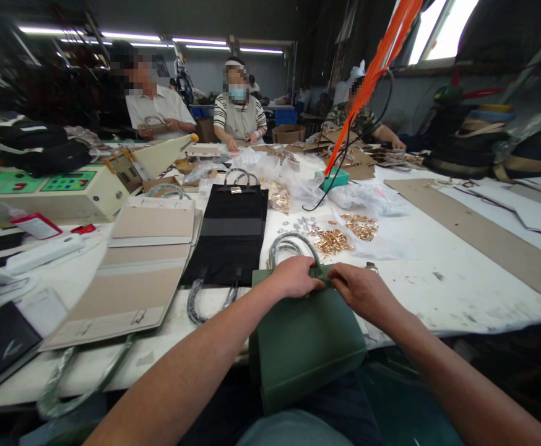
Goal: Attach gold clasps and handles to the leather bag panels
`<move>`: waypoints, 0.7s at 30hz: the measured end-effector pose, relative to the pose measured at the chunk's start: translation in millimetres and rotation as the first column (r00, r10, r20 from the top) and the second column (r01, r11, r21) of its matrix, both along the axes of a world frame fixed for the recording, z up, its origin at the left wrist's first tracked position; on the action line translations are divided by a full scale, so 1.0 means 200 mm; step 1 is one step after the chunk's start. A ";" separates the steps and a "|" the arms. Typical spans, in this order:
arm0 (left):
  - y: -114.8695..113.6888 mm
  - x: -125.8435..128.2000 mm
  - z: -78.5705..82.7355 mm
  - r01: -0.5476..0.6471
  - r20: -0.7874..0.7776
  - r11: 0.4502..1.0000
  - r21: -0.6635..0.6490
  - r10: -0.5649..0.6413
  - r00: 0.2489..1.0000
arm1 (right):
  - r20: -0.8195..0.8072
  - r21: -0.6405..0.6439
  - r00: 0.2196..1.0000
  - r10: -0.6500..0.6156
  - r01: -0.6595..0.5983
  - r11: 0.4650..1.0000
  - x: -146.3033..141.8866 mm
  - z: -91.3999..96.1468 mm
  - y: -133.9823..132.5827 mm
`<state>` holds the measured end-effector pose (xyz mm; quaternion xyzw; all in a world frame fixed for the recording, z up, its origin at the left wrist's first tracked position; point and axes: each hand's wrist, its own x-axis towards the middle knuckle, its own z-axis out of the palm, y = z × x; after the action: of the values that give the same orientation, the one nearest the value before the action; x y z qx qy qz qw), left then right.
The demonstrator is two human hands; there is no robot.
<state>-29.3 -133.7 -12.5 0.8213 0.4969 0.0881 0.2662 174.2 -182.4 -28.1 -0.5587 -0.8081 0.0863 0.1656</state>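
A green handbag (308, 347) rests at the table's front edge, against my lap. Its wrapped handle (293, 238) stands up behind my fingers. My left hand (296, 277) is closed on the bag's top edge near the handle base. With thumb and fingers pinched together, my right hand (356, 288) grips the same top edge just to the right. Whether a small part sits between the fingertips is hidden. A small metal piece (371, 266) lies just beyond my right hand. Heaps of gold-coloured fittings (332, 241) lie on the table behind the bag.
Left of the bag lie a black bag panel (233, 232) with handles and stacked beige panels (131, 279). A cream machine (47, 195) stands far left. An orange-wrapped cord (367, 87) hangs down to a green box (335, 179). Several co-workers sit across the white table (419, 279).
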 end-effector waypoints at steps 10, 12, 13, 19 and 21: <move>0.00 -0.01 -0.02 0.020 0.108 1.000 -0.011 -0.019 0.994 | -0.412 -0.127 0.883 -0.224 0.188 0.974 0.00 -0.12 -0.06; 0.00 -0.02 -0.02 0.026 0.113 1.000 0.017 -0.027 0.993 | -0.472 -0.189 0.844 -0.256 0.187 0.964 0.01 -0.11 -0.05; 0.00 -0.03 -0.02 0.026 0.114 0.999 0.024 -0.028 0.993 | -0.500 -0.215 0.825 -0.263 0.175 0.961 0.01 -0.10 -0.05; 0.00 -0.04 -0.03 -0.010 0.101 0.998 -0.064 0.016 0.995 | -0.503 -0.188 0.836 -0.220 0.142 0.972 0.01 -0.11 -0.11; 0.00 -0.04 -0.04 -0.023 0.111 0.993 -0.113 0.036 0.993 | -0.450 -0.084 0.874 -0.185 0.165 0.983 0.00 -0.13 -0.12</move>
<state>-38.2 -133.4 -20.9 0.7915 0.4971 0.1105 0.3378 174.7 -207.4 -54.4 -0.5970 -0.6908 0.2167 0.3456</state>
